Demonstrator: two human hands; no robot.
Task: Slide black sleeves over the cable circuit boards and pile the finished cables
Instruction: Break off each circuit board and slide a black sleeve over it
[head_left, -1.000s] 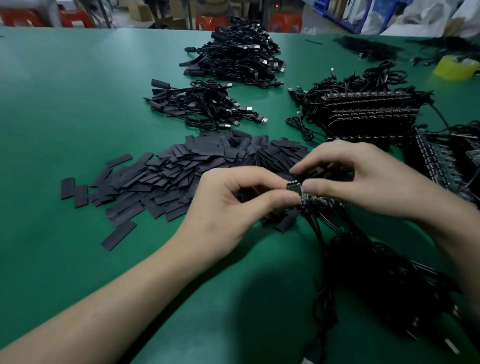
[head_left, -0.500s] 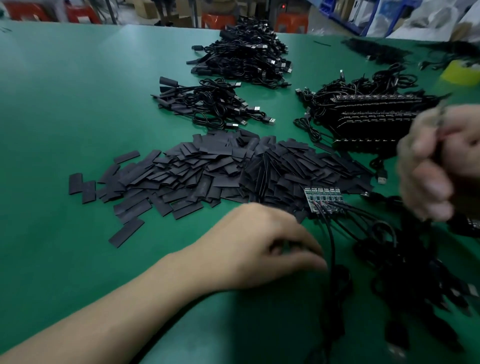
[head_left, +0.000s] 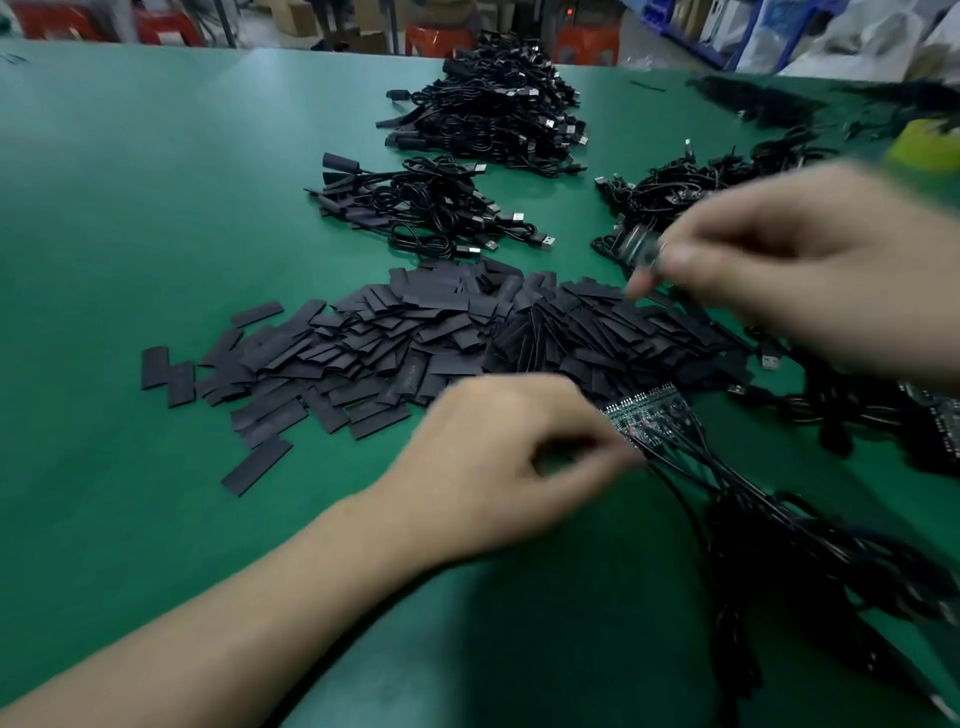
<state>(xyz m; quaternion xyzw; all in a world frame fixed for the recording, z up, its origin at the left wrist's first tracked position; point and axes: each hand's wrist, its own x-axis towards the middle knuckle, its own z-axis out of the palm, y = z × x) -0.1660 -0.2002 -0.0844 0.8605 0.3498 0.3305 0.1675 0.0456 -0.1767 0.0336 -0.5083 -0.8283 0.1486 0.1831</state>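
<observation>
A wide heap of flat black sleeves lies mid-table. At its near right edge sits a green strip of circuit boards with black cables trailing to the lower right. My left hand has curled fingers and pinches the strip's near corner where the wires join. My right hand hovers blurred above the heap's right side, with a small cable circuit board pinched in its fingertips. Two piles of sleeved cables lie farther back.
Bundles of unsleeved cables with board strips sit at the right behind my right hand. A yellow tape roll stands at the far right. More boards show at the right edge. Green table stretches left.
My right hand has swung left from the right edge with the separated board and now hovers over the sleeves. My left hand has shifted forward to the board strip's corner.
</observation>
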